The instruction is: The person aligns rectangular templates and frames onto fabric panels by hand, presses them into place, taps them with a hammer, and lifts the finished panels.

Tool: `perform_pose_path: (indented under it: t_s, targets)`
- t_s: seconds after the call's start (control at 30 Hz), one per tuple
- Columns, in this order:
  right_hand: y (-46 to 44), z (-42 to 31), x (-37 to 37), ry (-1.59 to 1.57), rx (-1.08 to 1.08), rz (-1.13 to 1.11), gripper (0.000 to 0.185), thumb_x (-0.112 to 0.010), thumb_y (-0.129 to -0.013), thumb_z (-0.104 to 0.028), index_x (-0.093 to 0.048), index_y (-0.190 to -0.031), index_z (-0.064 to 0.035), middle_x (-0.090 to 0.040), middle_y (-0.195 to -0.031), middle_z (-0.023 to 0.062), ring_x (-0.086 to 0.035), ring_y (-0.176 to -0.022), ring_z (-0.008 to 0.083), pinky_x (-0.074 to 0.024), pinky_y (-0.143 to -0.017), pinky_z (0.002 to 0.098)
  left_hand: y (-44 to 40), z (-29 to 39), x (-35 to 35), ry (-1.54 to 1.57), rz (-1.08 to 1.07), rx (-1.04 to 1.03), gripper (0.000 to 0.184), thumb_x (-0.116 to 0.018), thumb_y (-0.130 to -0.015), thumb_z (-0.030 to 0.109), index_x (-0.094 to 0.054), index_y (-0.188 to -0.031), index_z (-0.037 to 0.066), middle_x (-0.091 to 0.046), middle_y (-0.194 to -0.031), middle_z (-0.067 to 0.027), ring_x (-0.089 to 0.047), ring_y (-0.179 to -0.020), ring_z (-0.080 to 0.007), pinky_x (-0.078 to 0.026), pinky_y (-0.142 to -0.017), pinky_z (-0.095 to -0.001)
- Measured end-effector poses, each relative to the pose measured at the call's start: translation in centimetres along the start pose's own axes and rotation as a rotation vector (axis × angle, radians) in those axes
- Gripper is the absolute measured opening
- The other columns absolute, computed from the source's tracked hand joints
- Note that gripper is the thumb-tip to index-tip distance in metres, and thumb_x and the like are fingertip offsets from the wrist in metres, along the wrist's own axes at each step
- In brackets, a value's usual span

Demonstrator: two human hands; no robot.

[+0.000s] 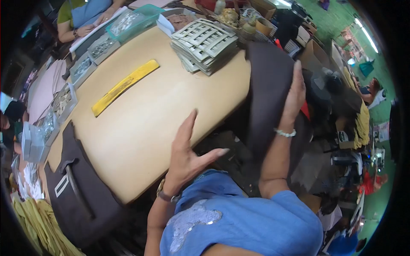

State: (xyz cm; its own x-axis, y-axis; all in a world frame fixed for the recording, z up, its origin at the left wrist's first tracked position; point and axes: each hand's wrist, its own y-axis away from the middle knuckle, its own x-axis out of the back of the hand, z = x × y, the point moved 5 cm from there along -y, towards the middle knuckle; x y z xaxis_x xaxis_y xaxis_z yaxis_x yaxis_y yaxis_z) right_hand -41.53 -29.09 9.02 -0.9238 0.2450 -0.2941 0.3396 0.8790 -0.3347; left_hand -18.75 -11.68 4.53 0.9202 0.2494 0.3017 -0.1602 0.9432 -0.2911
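Over the front edge of the table (141, 141), my left hand (183, 160) hovers with thumb and fingers spread, holding nothing. My right hand (294, 96) is on the right edge of a dark brown cloth piece (269, 81), fingers straight and close together; its thumb is hidden. That cloth drapes off the table's right end, its lower part blurred. Another dark cloth piece (81, 183) hangs over the left end, with a hammer (79, 187) and a pale rectangular frame (61, 187) on it. A yellow strip (124, 87) lies mid-table. Woven-looking pale square pieces (205, 40) are stacked near the back.
Along the far edge stand trays of small metal parts (102, 46) and a green translucent bin (132, 21). Opposite sits a person (89, 17) with hands on some sheets. Cardboard boxes (315, 57) and clutter crowd the right side. Yellow cloth (40, 226) hangs at lower left.
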Motion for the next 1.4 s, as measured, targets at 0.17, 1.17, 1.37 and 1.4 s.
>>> perform_pose_path:
  t_s: [0.17, 1.17, 1.37, 1.4]
  targets:
    - [10.9, -2.9, -15.5, -0.276, -0.046, -0.720, 0.012, -0.058, -0.091, -0.011, -0.061, -0.097, -0.0009, -0.058, -0.083, 0.0007, -0.051, -0.078, 0.0061, -0.0422, -0.069, 0.0223, -1.7, -0.2, 2.5, 0.364, 0.220, 0.070, 0.067, -0.076, -0.076, 0.019, -0.043, -0.131, -0.002, -0.054, -0.122, -0.0151, -0.053, -0.112, -0.0225, -0.042, -0.096, -0.0342]
    - [15.6, 2.6, -15.2, 1.065, 0.708, -0.959, 0.044, -0.060, -0.084, -0.040, -0.061, -0.106, -0.0017, -0.062, -0.094, 0.0134, -0.056, -0.097, 0.0274, -0.0347, -0.092, 0.0524, 6.9, -6.8, 6.7, -1.023, 0.109, 0.316, 0.072, -0.054, -0.084, 0.054, -0.037, -0.139, 0.010, -0.026, -0.147, -0.0198, -0.020, -0.137, -0.0385, -0.015, -0.105, -0.0625]
    - [15.7, 13.4, -30.9, 0.630, 0.747, -1.273, 0.031, -0.052, -0.089, -0.028, -0.059, -0.111, -0.0077, -0.057, -0.114, 0.0140, -0.052, -0.109, 0.0300, -0.0383, -0.090, 0.0471, 8.0, -6.2, 6.1, -1.012, 0.157, 0.328, 0.072, -0.051, -0.084, 0.056, -0.040, -0.138, 0.009, -0.028, -0.145, -0.0215, -0.023, -0.135, -0.0385, -0.015, -0.105, -0.0630]
    - [16.3, 15.1, -32.5, 0.663, 0.768, -1.277, 0.032, -0.052, -0.089, -0.029, -0.058, -0.112, -0.0081, -0.055, -0.117, 0.0138, -0.050, -0.112, 0.0302, -0.0367, -0.092, 0.0486, 8.1, -6.3, 6.1, -1.008, 0.169, 0.322, 0.072, -0.050, -0.084, 0.057, -0.040, -0.137, 0.009, -0.028, -0.145, -0.0213, -0.023, -0.136, -0.0385, -0.015, -0.105, -0.0630]
